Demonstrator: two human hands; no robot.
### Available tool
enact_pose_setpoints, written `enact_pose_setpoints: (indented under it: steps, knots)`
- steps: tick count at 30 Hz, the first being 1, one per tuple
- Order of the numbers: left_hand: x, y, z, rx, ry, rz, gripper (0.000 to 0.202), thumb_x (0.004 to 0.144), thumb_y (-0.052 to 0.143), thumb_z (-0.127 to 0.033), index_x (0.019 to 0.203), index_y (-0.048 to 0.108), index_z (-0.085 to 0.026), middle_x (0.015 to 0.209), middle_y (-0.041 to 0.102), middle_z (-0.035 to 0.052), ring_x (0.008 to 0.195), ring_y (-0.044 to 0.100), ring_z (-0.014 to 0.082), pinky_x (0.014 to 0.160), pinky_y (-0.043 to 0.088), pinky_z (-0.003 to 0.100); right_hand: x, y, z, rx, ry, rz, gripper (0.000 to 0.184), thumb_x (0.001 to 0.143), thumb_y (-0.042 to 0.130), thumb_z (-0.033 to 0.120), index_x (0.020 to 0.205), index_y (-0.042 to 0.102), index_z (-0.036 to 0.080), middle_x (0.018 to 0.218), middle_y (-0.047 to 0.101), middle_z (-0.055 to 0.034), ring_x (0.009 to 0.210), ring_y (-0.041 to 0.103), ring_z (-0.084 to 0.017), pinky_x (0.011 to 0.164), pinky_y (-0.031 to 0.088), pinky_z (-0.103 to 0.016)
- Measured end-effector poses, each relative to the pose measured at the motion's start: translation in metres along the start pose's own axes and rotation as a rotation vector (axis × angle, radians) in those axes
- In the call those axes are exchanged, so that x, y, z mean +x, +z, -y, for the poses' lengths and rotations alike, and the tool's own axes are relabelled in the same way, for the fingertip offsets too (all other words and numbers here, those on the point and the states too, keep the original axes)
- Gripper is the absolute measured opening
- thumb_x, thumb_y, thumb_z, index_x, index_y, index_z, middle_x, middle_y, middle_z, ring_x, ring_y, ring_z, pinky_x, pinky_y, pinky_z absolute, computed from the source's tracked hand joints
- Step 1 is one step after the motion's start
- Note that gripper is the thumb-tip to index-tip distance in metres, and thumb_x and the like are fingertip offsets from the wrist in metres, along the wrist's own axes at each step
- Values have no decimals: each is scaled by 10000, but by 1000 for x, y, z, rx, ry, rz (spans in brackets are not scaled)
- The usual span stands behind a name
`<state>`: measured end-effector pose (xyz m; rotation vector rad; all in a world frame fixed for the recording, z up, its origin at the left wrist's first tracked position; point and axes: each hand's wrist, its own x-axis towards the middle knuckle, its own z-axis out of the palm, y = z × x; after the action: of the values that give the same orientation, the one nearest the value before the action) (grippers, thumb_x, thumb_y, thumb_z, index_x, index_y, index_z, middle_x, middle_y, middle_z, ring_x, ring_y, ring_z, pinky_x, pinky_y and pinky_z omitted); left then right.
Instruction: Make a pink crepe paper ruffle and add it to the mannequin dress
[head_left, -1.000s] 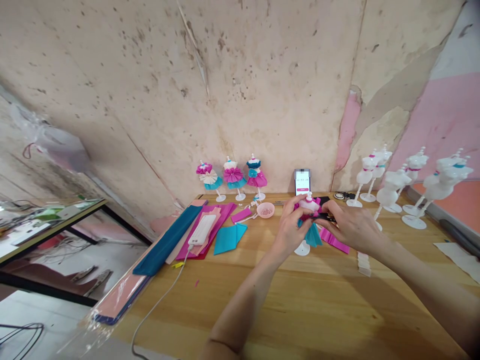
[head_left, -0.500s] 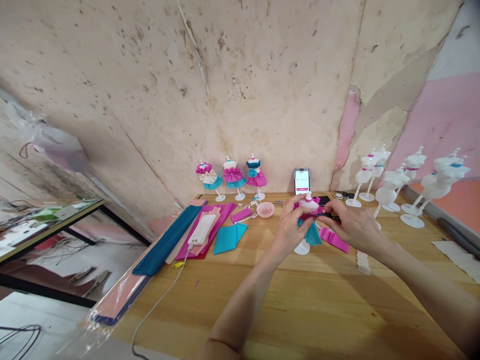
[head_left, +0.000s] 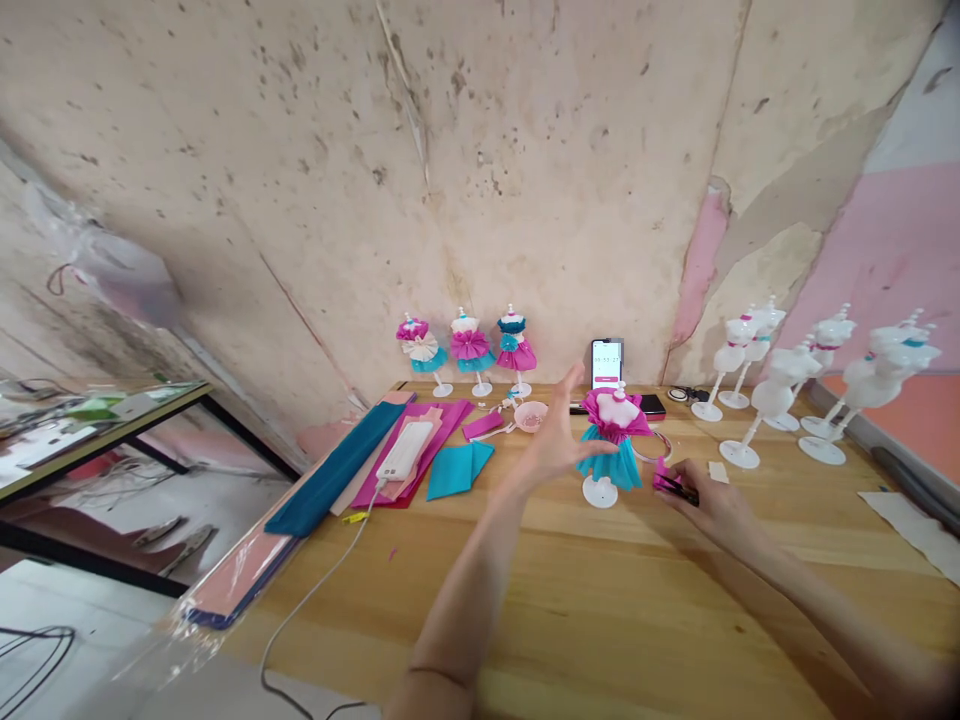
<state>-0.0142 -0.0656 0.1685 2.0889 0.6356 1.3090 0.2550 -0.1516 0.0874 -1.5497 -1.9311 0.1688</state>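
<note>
A small white mannequin point(head_left: 613, 440) in a pink top and teal paper skirt stands on its round base on the wooden table point(head_left: 600, 600). My left hand point(head_left: 556, 440) hovers just left of it, fingers spread and holding nothing. My right hand point(head_left: 705, 500) rests low on the table to the right of the mannequin, fingers closed round a dark slim tool point(head_left: 677, 488) beside a pink paper strip point(head_left: 663, 474).
Three dressed mannequins point(head_left: 470, 348) stand at the wall, a phone point(head_left: 606, 364) beside them. Several bare white mannequins point(head_left: 787, 385) fill the right. Teal and pink paper sheets point(head_left: 390, 460), a power bank point(head_left: 405, 452) with cable and a pink bowl point(head_left: 531, 416) lie left.
Both hands have let go of the dressed mannequin, which now stands alone. The left hand opened and drew left; the right hand dropped to the table with the dark tool.
</note>
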Motion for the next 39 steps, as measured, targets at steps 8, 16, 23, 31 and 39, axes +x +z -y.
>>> enact_pose_setpoints:
  steps: [8,16,23,31,39]
  knots:
    - [0,13,34,-415,-289,137,627,710,759,-383,1270,536,-212,1220,616,119,1124,603,247,943,498,420,36,10,51,220,-90,-130,425,822,596,544,1103,589,225,994,656,-78,779,609,-206,664,484,-348]
    - [-15,30,17,-441,-378,-130,556,677,784,-410,1137,604,-156,1061,679,92,933,645,208,820,519,334,67,26,70,521,-27,18,404,841,560,532,1051,609,191,904,661,-55,696,560,-178,609,440,-305]
    - [-23,29,20,-924,-665,-150,448,724,753,-404,1061,655,-125,964,718,99,884,685,218,861,525,345,73,40,81,739,68,75,366,797,615,539,923,607,196,868,650,-24,807,587,-196,698,454,-296]
    - [-45,37,38,-1149,-751,-160,415,809,667,-431,1074,657,-111,1014,720,115,954,686,231,940,516,360,67,59,68,470,81,-46,429,794,603,563,1033,594,207,986,678,-71,875,624,-239,781,469,-387]
    - [-63,39,34,-1141,-800,-236,489,788,682,-449,1145,623,-121,1040,701,133,907,692,236,882,524,371,60,11,71,182,-7,-48,308,946,384,508,1052,472,233,906,658,-44,752,620,-204,661,437,-334]
